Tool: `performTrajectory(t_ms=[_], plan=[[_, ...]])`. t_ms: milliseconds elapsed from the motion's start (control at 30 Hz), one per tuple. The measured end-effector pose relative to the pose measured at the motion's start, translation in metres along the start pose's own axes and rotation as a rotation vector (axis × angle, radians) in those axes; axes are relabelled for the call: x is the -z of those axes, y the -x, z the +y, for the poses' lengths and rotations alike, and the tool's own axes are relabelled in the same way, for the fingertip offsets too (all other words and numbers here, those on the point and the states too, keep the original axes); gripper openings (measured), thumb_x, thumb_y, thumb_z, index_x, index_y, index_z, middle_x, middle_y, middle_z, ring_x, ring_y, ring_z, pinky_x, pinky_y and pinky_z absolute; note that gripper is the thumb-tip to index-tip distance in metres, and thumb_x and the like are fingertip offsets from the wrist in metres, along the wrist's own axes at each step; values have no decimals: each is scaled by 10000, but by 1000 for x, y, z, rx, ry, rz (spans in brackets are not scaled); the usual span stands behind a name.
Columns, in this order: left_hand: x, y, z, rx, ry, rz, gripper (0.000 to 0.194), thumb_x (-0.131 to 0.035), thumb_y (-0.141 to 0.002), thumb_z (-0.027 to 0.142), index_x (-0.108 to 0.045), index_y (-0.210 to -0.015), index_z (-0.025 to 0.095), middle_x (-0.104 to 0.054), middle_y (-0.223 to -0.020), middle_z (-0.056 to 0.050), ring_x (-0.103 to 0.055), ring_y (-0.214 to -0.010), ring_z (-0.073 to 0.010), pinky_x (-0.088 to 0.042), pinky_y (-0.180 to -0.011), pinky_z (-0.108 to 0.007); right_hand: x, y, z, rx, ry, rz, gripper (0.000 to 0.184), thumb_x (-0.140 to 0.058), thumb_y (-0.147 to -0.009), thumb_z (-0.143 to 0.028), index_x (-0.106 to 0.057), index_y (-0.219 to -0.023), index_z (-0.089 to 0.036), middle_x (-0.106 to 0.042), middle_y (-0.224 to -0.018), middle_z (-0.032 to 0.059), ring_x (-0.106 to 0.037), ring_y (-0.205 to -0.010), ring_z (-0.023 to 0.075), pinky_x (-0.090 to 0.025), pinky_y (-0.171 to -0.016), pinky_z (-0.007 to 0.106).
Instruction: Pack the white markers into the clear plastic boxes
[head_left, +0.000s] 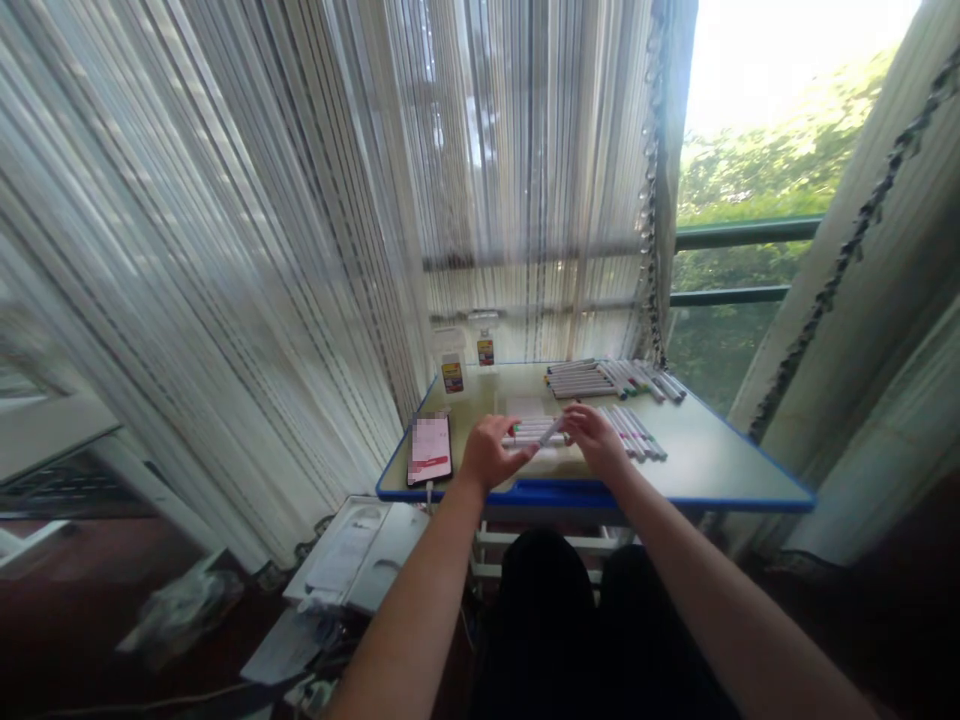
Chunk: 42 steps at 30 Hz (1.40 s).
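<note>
A small desk point(712, 460) with a blue rim stands before the window. On it lie rows of white marker pens with coloured caps. My left hand point(491, 450) rests with fingers curled on a bunch of markers point(534, 431) near the front middle. My right hand point(596, 435) is pinched on one white marker point(553, 430) that points toward the left hand. More markers point(637, 435) lie in a row just right of my right hand, and another row point(611, 380) lies at the desk's far edge.
A phone point(429, 450) with a lit screen lies at the desk's left front corner. Two small bottles point(452, 372) stand at the back left. String curtains point(300, 250) hang left and behind. White boxes and papers point(352, 555) lie on the floor at left. My knees are under the desk.
</note>
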<state>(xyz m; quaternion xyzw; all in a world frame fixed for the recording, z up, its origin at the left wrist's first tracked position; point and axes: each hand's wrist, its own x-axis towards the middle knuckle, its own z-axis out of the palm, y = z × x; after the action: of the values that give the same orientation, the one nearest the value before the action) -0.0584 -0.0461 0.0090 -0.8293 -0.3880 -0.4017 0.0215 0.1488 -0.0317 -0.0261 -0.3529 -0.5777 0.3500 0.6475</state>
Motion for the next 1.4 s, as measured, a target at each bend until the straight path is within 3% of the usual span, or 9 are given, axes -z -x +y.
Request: performTrajectory(t_ms=[133, 267, 400, 567, 733, 967, 1100, 1233, 1400], plan=[[-2, 4, 6, -95, -144, -48, 438, -625, -716, 538, -624, -942, 163, -645, -819, -72, -570, -808, -220, -426, -787, -364, -2, 4, 8, 54, 131, -30, 353, -618, -736, -443, -545, -1002, -221, -681, -911, 56, -653, -822, 189, -535, -596, 288], [-8, 2, 3, -128, -250, -78, 191, -513, -849, 326, -624, -821, 172, -644, -786, -69, -577, -794, -205, -422, -751, -338, -3, 6, 3, 61, 207, -22, 362, -595, -762, -404, -556, -1063, -207, -680, -930, 74, -659, -883, 209, -554, -666, 324], [-11, 1, 4, -143, -318, -91, 168, -493, -855, 266, -616, -805, 163, -638, -778, -78, -578, -800, -214, -424, -742, -345, -2, 8, -4, 71, 276, -32, 398, -587, -756, -351, -562, -1117, -187, -688, -923, 89, -663, -904, 217, -554, -728, 346], [-12, 3, 8, -158, -263, -17, 255, -438, -897, 330, -598, -991, 155, -656, -900, -97, -592, -848, -216, -437, -772, -354, -2, 7, -5, 89, 315, -12, 398, -572, -751, -317, -569, -1129, -191, -694, -933, 91, -663, -903, 211, -548, -718, 329], [-15, 2, 4, -114, -171, -20, 329, -331, -941, 289, -618, -848, 158, -657, -816, -100, -610, -800, -197, -456, -768, -338, -2, 6, -2, 86, 262, 33, 391, -552, -759, -334, -558, -1122, -189, -692, -938, 89, -665, -806, 184, -546, -675, 322], [-10, 4, 8, -133, -89, -20, 469, -483, -836, 523, -565, -1095, 141, -638, -840, -92, -603, -853, -220, -469, -805, -357, 0, 4, -3, 44, 257, 37, 396, -597, -728, -340, -583, -1100, -205, -718, -916, 79, -678, -780, 190, -532, -708, 334], [-8, 6, 9, -154, -94, -9, 575, -427, -848, 542, -483, -1234, 119, -639, -849, -91, -604, -815, -211, -471, -793, -354, 0, 3, -5, 4, 395, 122, 287, -573, -748, -351, -641, -976, -189, -721, -764, 53, -670, -652, 183, -515, -663, 314], [-11, 6, 9, -139, -127, 36, 611, -451, -844, 534, -419, -1290, 119, -643, -849, -83, -605, -790, -198, -475, -764, -334, -3, 6, -10, 86, 653, 69, 234, -554, -775, -288, -674, -966, -225, -718, -775, 38, -665, -699, 182, -492, -682, 297], [-15, 2, 7, -105, -131, 34, 349, -333, -927, 388, -568, -1041, 156, -649, -796, -75, -611, -752, -175, -461, -724, -296, -5, 7, -11, 244, 851, 33, 234, -550, -820, -318, -706, -977, -245, -668, -799, 49, -618, -728, 175, -477, -692, 287]])
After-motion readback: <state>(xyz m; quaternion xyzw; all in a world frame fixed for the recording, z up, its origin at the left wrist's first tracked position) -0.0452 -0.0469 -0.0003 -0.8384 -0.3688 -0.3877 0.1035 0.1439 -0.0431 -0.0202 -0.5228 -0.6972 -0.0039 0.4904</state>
